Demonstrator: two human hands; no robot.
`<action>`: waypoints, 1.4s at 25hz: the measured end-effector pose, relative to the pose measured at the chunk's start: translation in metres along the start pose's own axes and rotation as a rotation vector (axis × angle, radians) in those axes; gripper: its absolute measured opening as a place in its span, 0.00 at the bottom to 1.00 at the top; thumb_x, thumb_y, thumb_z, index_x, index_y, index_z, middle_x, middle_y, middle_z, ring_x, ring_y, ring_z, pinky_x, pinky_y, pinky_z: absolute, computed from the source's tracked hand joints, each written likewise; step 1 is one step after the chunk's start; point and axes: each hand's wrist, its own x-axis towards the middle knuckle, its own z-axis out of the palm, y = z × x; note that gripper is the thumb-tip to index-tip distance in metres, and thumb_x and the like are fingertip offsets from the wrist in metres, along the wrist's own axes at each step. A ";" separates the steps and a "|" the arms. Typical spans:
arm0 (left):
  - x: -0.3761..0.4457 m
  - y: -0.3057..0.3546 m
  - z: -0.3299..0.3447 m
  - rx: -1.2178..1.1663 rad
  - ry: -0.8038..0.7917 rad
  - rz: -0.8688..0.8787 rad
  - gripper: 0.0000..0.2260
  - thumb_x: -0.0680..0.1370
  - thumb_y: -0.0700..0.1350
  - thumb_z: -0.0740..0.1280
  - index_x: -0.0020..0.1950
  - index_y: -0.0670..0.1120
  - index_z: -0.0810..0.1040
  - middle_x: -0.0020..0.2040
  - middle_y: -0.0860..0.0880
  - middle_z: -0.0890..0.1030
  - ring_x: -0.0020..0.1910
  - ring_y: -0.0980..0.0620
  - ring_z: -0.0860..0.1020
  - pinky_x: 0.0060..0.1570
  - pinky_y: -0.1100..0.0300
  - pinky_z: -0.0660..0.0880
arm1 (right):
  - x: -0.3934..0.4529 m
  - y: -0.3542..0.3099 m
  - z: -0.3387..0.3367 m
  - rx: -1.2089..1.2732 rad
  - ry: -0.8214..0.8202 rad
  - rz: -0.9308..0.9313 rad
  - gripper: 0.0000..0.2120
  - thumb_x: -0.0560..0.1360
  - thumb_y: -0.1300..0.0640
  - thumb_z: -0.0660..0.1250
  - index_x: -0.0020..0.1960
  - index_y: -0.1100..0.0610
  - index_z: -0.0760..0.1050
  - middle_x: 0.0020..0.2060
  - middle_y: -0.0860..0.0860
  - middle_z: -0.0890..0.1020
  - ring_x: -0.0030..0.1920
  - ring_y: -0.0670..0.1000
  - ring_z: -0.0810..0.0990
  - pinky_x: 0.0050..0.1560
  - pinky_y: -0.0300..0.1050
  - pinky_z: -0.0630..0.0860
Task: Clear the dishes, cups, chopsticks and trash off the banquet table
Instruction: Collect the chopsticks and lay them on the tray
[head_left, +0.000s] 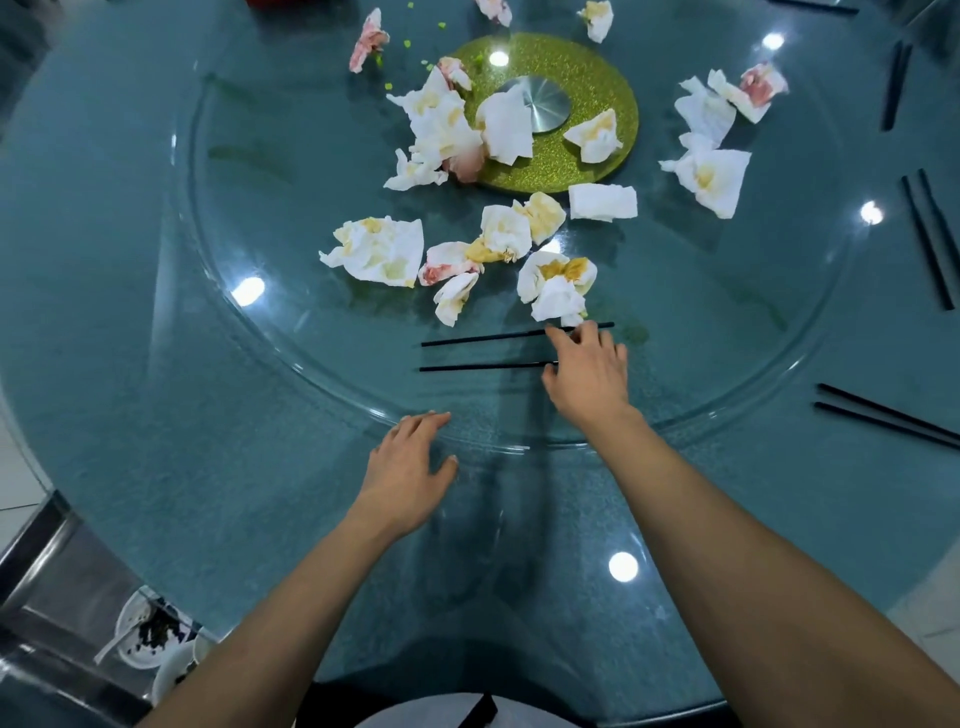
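Nearest us, our left hand (410, 457) lay flat and relaxed on the surface (156, 415), holding nothing. Just beyond, our right hand (587, 374) reached over the right ends of two chopsticks (483, 351), fingers seemingly closing on them, though we could not tell if they gripped. The sticks ran left to right, so the right hand was nearer. Farther off lay napkins (379, 249). We read no writing.

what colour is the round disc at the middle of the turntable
Glittery yellow-green disc with a brushed silver metal hub at its centre, partly covered by napkins; shown in the head view.
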 end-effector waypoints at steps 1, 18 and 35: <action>0.001 -0.001 -0.001 0.002 0.005 -0.009 0.25 0.82 0.51 0.64 0.79 0.52 0.63 0.77 0.52 0.66 0.77 0.50 0.63 0.76 0.47 0.61 | 0.000 -0.001 0.000 -0.013 0.005 -0.009 0.23 0.80 0.52 0.65 0.74 0.50 0.67 0.66 0.57 0.71 0.65 0.59 0.70 0.67 0.56 0.64; 0.003 -0.010 -0.002 -0.021 0.019 -0.097 0.25 0.81 0.51 0.65 0.78 0.52 0.66 0.81 0.49 0.57 0.78 0.43 0.59 0.77 0.44 0.59 | -0.007 -0.012 0.004 0.096 -0.068 -0.008 0.09 0.79 0.48 0.69 0.56 0.49 0.80 0.58 0.51 0.76 0.62 0.56 0.73 0.67 0.55 0.64; -0.024 0.049 -0.004 -1.490 0.002 -0.386 0.10 0.82 0.41 0.59 0.59 0.45 0.79 0.61 0.45 0.83 0.55 0.45 0.80 0.60 0.48 0.76 | -0.128 -0.032 -0.010 0.543 -0.048 -0.089 0.04 0.76 0.46 0.71 0.47 0.45 0.79 0.49 0.45 0.77 0.55 0.49 0.78 0.62 0.52 0.66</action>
